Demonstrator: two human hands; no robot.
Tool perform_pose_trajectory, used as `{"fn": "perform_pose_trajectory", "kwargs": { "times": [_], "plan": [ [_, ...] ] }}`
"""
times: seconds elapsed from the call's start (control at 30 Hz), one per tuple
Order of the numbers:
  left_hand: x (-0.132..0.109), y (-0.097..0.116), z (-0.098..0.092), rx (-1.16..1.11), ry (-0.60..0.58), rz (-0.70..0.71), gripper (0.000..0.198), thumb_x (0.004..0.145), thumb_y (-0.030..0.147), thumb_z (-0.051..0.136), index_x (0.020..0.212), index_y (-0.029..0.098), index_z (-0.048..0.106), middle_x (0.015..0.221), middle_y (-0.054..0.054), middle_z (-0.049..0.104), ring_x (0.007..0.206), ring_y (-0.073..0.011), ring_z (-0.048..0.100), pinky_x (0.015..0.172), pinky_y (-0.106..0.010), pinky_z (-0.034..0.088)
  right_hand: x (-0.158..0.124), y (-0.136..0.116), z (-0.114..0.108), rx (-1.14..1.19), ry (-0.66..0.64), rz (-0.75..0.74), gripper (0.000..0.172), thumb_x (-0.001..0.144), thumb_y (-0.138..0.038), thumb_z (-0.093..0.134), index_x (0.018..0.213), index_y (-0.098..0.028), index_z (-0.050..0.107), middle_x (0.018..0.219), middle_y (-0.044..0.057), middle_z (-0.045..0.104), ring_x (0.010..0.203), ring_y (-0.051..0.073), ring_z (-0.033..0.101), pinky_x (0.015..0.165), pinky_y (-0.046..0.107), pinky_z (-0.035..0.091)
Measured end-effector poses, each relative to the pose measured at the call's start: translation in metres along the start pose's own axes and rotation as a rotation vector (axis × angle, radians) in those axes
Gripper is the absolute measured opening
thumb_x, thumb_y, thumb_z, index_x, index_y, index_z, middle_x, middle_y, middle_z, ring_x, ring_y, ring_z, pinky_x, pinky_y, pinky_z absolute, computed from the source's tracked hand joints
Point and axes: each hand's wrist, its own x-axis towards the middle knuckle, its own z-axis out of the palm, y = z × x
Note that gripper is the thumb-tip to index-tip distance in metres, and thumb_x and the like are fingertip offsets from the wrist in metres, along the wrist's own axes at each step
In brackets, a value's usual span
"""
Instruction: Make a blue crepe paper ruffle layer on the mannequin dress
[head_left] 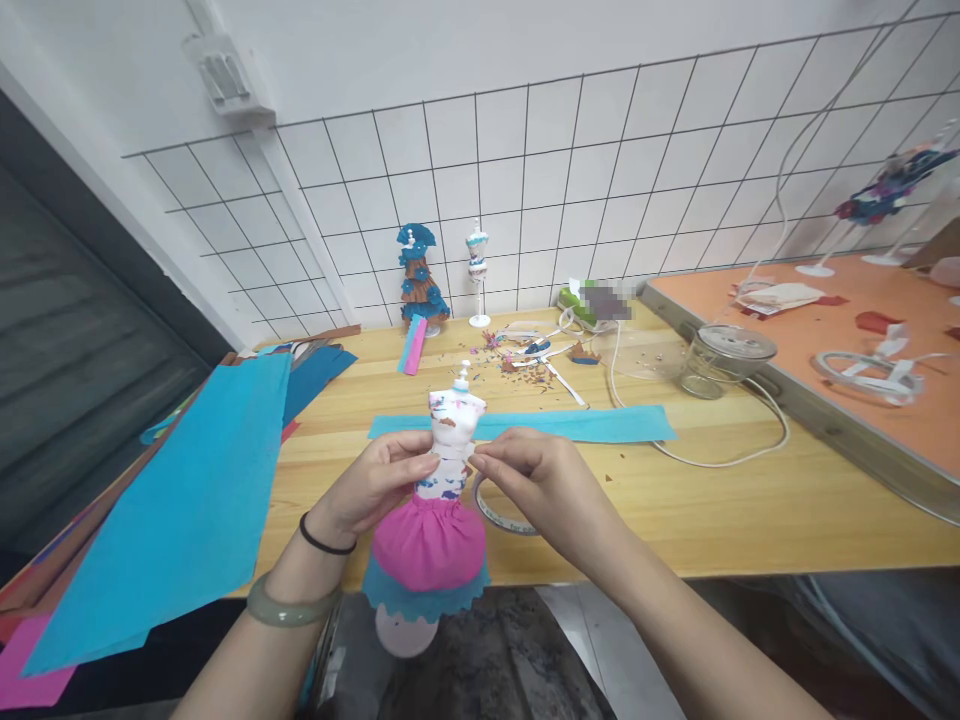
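A small white mannequin doll form [454, 425] with a pink paper skirt [429, 545] over a blue ruffle is held up in front of me, above the table's front edge. My left hand [379, 485] grips the mannequin at its waist, fingers closed. My right hand [536, 480] pinches at the same waist from the right, and a roll of clear tape [496, 512] hangs under its fingers. A long strip of blue crepe paper [570, 425] lies flat on the wooden table [750, 500] just behind the mannequin.
Large blue paper sheets [187, 500] overlap the table's left edge. At the back stand a dressed mannequin [420, 280] and a bare one [478, 270], with paper scraps. A glass jar [724, 360], a white cable [720, 460] and an orange board [862, 330] lie to the right.
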Motion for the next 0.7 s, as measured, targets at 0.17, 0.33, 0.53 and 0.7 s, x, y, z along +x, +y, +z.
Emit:
{"fn": "perform_pose_trajectory", "kwargs": {
  "times": [0.17,0.33,0.53,0.7],
  "plan": [
    [0.0,0.0007,0.0005,0.077,0.005,0.034,0.026,0.076,0.027,0.072,0.099,0.015,0.074,0.093,-0.009,0.073,0.079,-0.0168,0.067,0.075,-0.023,0.048,-0.0002,-0.0017,0.0,0.009,-0.003,0.032,0.024,0.089,-0.027,0.054,0.075,-0.021,0.073,0.081,0.003,0.072,0.077,0.018,0.064,0.069,0.027,0.043],
    [-0.0014,0.0022,0.0035,0.127,0.024,0.049,0.026,0.074,0.029,0.074,0.096,0.015,0.074,0.089,-0.008,0.073,0.077,-0.0171,0.066,0.075,-0.025,0.049,0.0006,-0.0046,-0.0015,0.061,-0.052,0.122,0.031,0.091,-0.034,0.047,0.073,-0.019,0.068,0.073,0.002,0.071,0.071,0.017,0.063,0.064,0.026,0.042],
    [-0.0018,0.0008,0.0026,0.17,0.018,0.046,0.034,0.072,0.03,0.076,0.102,0.014,0.072,0.093,-0.01,0.072,0.084,-0.0205,0.066,0.076,-0.027,0.05,-0.0003,-0.0022,-0.0041,0.145,-0.135,0.177,0.032,0.089,-0.034,0.046,0.068,-0.017,0.062,0.068,0.002,0.068,0.067,0.016,0.062,0.065,0.027,0.043],
    [-0.0017,-0.0006,0.0045,0.188,-0.044,0.07,0.04,0.072,0.029,0.076,0.108,0.014,0.069,0.101,-0.012,0.071,0.091,-0.0222,0.066,0.079,-0.027,0.05,0.001,-0.0055,-0.0043,0.26,-0.188,0.312,0.029,0.085,-0.031,0.048,0.06,-0.018,0.055,0.06,0.001,0.066,0.05,0.011,0.055,0.05,0.022,0.038]
  ]
}}
